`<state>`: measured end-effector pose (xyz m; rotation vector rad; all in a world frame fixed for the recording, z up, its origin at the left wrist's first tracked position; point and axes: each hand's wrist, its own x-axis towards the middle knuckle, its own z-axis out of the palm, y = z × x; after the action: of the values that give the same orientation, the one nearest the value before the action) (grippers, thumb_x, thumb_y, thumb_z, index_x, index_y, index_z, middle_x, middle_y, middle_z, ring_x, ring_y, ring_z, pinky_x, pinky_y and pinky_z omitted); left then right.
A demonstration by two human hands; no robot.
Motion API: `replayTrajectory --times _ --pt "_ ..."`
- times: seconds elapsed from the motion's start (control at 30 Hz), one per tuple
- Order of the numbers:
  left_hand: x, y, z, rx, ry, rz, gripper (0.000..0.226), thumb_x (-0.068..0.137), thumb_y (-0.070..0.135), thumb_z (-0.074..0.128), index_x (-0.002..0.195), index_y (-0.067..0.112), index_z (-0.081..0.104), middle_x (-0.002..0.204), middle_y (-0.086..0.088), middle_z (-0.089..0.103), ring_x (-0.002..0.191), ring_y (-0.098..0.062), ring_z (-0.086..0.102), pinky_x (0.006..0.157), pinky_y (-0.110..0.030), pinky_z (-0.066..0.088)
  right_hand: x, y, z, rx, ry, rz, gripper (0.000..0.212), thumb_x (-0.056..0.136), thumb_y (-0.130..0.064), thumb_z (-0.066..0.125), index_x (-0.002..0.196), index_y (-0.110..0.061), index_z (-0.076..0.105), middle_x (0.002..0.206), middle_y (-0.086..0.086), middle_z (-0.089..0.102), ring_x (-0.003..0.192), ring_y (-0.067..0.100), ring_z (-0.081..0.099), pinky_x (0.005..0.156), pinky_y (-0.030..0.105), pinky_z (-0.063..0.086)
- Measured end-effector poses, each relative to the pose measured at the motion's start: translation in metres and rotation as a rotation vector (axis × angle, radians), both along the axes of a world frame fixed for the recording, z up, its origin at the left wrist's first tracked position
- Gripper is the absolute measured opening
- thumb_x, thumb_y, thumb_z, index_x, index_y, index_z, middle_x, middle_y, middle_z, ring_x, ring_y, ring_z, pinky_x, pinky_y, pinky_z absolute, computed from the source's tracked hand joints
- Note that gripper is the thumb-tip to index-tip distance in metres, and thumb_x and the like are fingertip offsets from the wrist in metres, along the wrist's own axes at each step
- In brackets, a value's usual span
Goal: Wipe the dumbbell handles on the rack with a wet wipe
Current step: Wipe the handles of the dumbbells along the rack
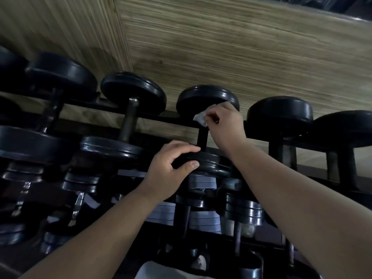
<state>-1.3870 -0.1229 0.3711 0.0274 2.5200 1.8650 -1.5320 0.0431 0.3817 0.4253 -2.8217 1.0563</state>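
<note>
A row of black dumbbells lies across the top tier of a dark rack (177,118). My right hand (226,127) grips a crumpled white wet wipe (200,117) against the far end of the handle (202,140) of the middle dumbbell, close to its far head (205,97). My left hand (171,170) curls its fingers and thumb round the rim of that dumbbell's near head (209,162). Most of the handle's far part is hidden by the wipe and my right hand.
More dumbbells sit to the left (128,117) and right (279,117) on the same tier. Lower tiers hold smaller dumbbells with grey and black plates (203,216). A wood-grain wall (221,53) stands right behind the rack.
</note>
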Motion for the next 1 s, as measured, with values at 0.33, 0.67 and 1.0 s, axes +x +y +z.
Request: replayTrajectory --times 0.33,0.67,1.0 --pt "-0.002 -0.002 -0.010 0.012 0.033 -0.011 0.030 0.094 0.041 0.071 0.124 0.042 0.068 0.124 0.022 0.060 0.129 -0.014 0.054 0.107 -0.017 0.041 -0.007 0.017 -0.008 0.164 0.028 0.505 0.010 0.088 -0.016 0.075 0.094 -0.010 0.080 0.099 0.004 0.067 0.091 0.019 0.067 0.083 0.036 0.056" --pt "-0.003 -0.002 -0.016 0.060 0.078 -0.001 0.032 0.092 0.035 0.074 0.124 0.035 0.070 0.121 0.013 0.063 0.126 -0.020 0.056 0.108 -0.025 0.044 -0.023 0.012 0.001 0.331 0.054 0.496 0.024 0.085 -0.004 0.072 0.109 -0.006 0.074 0.115 0.015 0.062 0.104 0.031 0.064 0.090 0.030 0.048" --pt "-0.002 0.000 -0.020 0.056 0.093 -0.002 0.031 0.094 0.029 0.075 0.125 0.031 0.071 0.119 0.014 0.064 0.124 -0.018 0.056 0.109 -0.027 0.043 -0.027 0.011 0.014 0.469 -0.007 0.869 0.021 0.087 -0.007 0.072 0.106 -0.012 0.078 0.103 0.007 0.065 0.089 0.028 0.066 0.076 0.041 0.056"
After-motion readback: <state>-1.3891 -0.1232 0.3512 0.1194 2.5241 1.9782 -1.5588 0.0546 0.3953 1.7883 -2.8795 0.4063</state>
